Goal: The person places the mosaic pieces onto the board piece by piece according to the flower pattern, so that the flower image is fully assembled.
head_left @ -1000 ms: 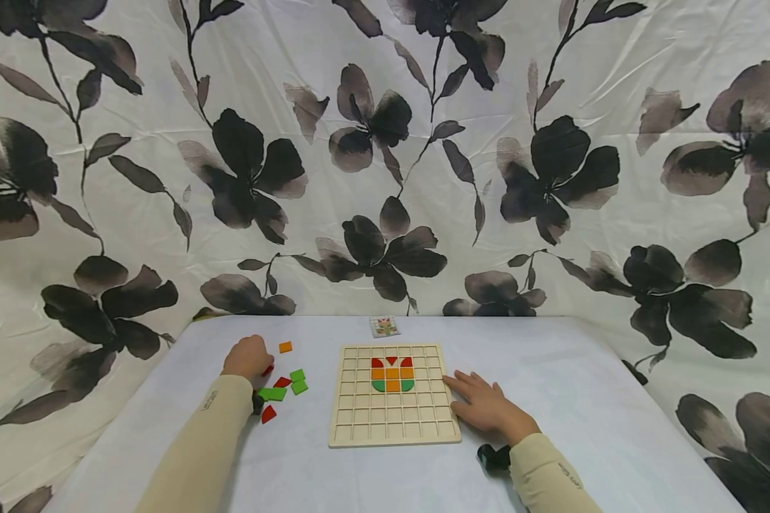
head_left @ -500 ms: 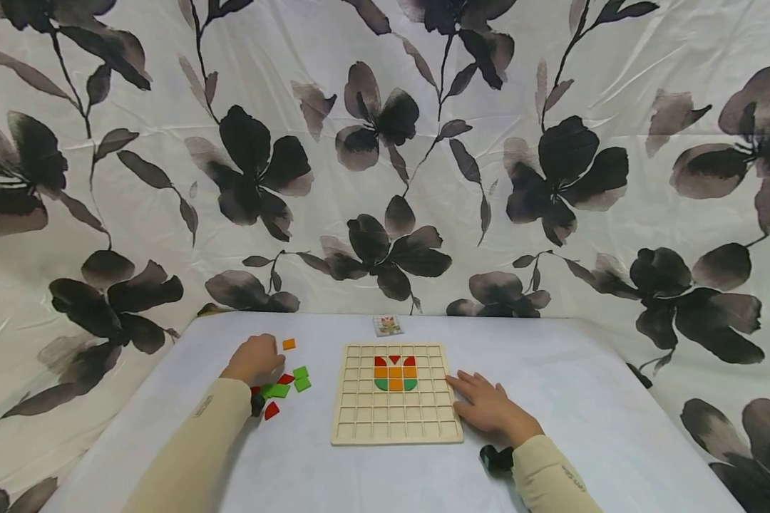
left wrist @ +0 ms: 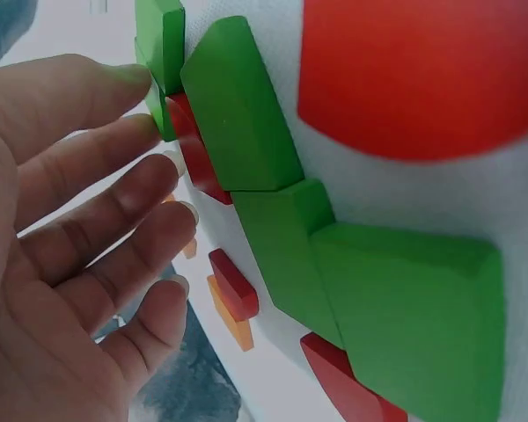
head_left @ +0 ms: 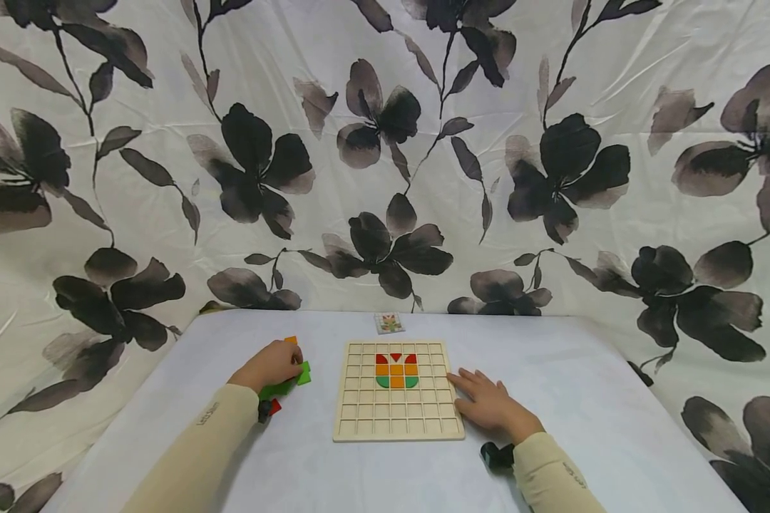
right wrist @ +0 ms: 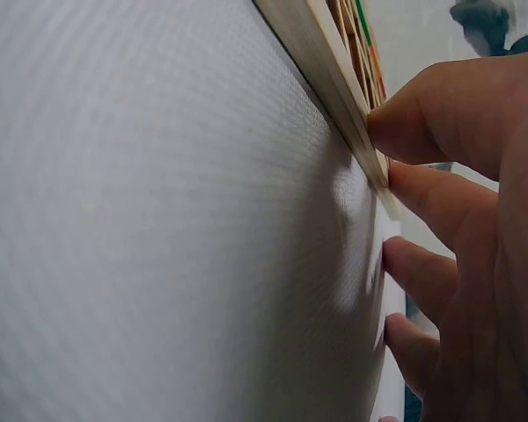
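My left hand (head_left: pixel 271 365) is over the loose tiles on the left, thumb and index fingertips at a green tile (left wrist: pixel 161 44) at the far end of the cluster. They appear to pinch it; its other fingers are loosely bent and touch nothing I can make out. Near that wrist lie more green tiles (left wrist: pixel 242 105) and a red tile (left wrist: pixel 422 79). My right hand (head_left: pixel 490 405) rests with extended fingers against the right edge of the wooden grid board (head_left: pixel 398 427). Thumb and index fingertips touch the board's side (right wrist: pixel 334 97). Red, orange and green tiles (head_left: pixel 396 370) form a tulip-like shape on it.
A small pattern card (head_left: pixel 388 323) lies behind the board. An orange tile (head_left: pixel 291 340) sits just beyond the left hand. A white cloth (head_left: pixel 398 477) covers the table, and a flowered curtain (head_left: pixel 475 235) hangs behind.
My left hand has moved right and slightly toward me, from the red tiles to the green ones, now covering some of them. The right hand stays at the board's edge.
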